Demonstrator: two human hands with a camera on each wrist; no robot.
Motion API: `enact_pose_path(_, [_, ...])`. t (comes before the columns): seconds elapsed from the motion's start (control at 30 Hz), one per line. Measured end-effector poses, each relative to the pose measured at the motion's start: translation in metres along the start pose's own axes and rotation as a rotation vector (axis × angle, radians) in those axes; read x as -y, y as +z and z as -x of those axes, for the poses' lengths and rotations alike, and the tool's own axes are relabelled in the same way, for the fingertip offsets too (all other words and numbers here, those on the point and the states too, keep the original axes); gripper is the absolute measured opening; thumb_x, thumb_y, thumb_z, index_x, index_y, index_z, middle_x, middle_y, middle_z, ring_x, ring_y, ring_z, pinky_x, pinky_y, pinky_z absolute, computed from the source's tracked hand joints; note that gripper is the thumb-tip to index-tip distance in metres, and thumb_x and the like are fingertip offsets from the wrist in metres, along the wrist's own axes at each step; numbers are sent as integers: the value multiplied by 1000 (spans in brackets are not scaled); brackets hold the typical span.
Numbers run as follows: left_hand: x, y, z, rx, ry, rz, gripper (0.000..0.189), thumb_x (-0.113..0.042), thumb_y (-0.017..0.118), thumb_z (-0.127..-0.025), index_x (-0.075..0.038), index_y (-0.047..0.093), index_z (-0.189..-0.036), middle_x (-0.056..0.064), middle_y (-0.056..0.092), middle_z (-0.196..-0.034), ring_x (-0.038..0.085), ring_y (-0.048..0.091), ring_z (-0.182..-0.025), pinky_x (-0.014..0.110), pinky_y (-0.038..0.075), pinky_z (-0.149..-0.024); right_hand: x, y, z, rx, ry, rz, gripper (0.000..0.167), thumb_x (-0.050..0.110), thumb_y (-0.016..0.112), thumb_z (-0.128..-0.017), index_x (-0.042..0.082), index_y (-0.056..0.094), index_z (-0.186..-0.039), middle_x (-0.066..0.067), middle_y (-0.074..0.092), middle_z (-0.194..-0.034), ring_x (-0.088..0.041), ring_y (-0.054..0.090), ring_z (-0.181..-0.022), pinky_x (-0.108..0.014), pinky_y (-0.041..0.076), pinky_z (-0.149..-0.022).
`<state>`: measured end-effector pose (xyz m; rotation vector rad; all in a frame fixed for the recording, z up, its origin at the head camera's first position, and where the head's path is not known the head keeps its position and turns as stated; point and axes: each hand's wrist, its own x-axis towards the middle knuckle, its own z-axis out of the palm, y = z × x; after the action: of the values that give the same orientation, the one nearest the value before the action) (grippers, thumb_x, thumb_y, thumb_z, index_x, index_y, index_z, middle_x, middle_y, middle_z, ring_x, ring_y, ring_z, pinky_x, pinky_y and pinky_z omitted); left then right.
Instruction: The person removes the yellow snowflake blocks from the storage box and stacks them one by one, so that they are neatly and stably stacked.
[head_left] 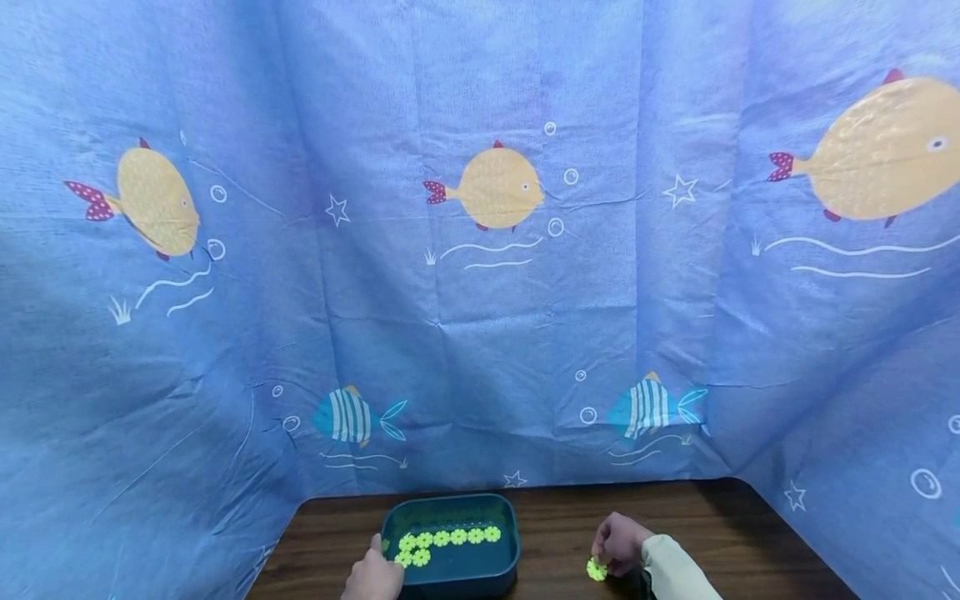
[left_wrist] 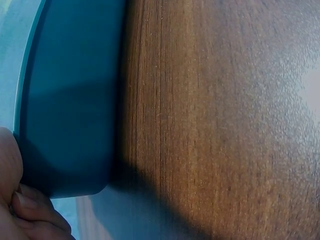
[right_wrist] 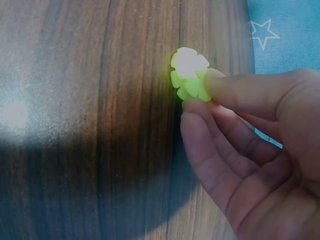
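In the head view my left hand point(head_left: 372, 575) is at the left side of a dark teal plastic bin point(head_left: 480, 581), gripping its edge. The left wrist view shows the thumb point(left_wrist: 7, 162) against the bin's wall point(left_wrist: 70, 115) near the rim, with other fingers curled beside the corner. Inside the bin lie several yellow-green flower-shaped pieces point(head_left: 459, 537), in a row that bends at its left end. To the right of the bin, low over the table, my right hand point(head_left: 621, 542) pinches one more flower-shaped piece point(right_wrist: 189, 75) between thumb and fingertips.
The dark wood-grain table point(head_left: 551, 533) carries the bin and reaches toward a blue curtain point(head_left: 487, 350) printed with fish, which hangs behind and at both sides. A pale sleeve point(head_left: 671, 567) covers the right forearm.
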<state>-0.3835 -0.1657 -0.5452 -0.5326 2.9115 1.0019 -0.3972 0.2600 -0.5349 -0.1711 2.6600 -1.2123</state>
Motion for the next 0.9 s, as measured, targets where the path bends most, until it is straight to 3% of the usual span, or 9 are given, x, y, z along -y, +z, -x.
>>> enact_pose_path(0.4, [0,-1,2,-6,-3,2,68,-14,57,-88,9,37,-148,37,63,-114,50,65,-95,60,52,-78,0,5,1,-43,27,68,17,-10,72,-75,5,64,-71,-1,60,-63,-11,53,-55,-23,47,-52])
enact_pose_path(0.9, [-1,-3,5,2,-9,28,69,-13,56,-87,7,36,-150,36,63,-118,50,65,-96,61,51,-79,6,4,6,-21,19,29,14,-5,73,-78,4,64,-72,0,59,-65,-10,50,-56,-22,44,-52])
